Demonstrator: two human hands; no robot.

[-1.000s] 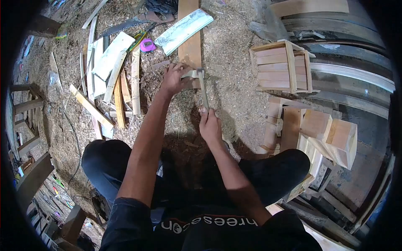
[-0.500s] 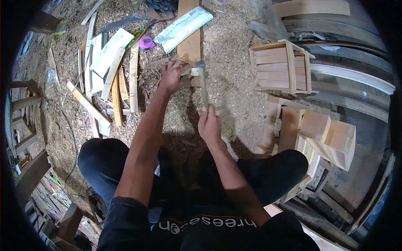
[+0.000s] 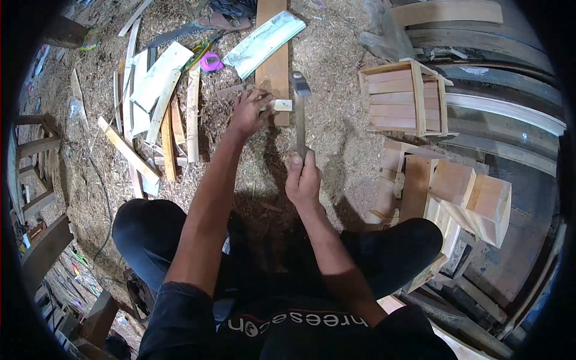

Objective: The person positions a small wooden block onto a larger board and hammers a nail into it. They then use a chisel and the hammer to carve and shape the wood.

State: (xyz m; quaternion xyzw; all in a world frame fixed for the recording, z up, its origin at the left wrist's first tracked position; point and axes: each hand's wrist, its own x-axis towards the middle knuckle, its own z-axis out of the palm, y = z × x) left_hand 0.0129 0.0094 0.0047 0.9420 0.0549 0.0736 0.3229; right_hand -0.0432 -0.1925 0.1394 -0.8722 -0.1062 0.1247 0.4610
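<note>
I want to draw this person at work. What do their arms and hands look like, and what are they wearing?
Both arms are bare all the way down, with no gloves, watch or rings that I can make out on the left hand or the right hand. The person wears a black top with pale lettering across it, and dark trousers.
</note>
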